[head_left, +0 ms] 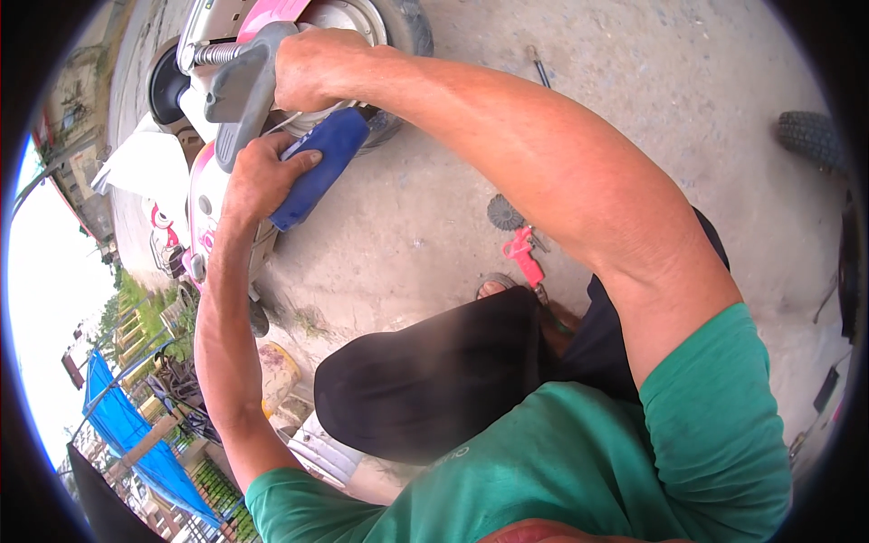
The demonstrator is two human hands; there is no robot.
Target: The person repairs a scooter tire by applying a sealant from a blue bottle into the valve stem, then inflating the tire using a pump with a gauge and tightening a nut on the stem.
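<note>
A pink and white scooter stands at the upper left. My left hand is closed on a long blue case-like object, its thumb lying over the near face and the other fingers mostly hidden. The object's far end reaches the scooter's wheel. Just above, my right hand is curled against a grey plastic part of the scooter, beside a coil spring. What its fingers grip, if anything, is hidden.
On the concrete floor lie a red pistol-shaped tool, a dark toothed disc and a slim dark tool. Another tyre is at the far right. My bent knee is below; a yellowish bucket stands left of it.
</note>
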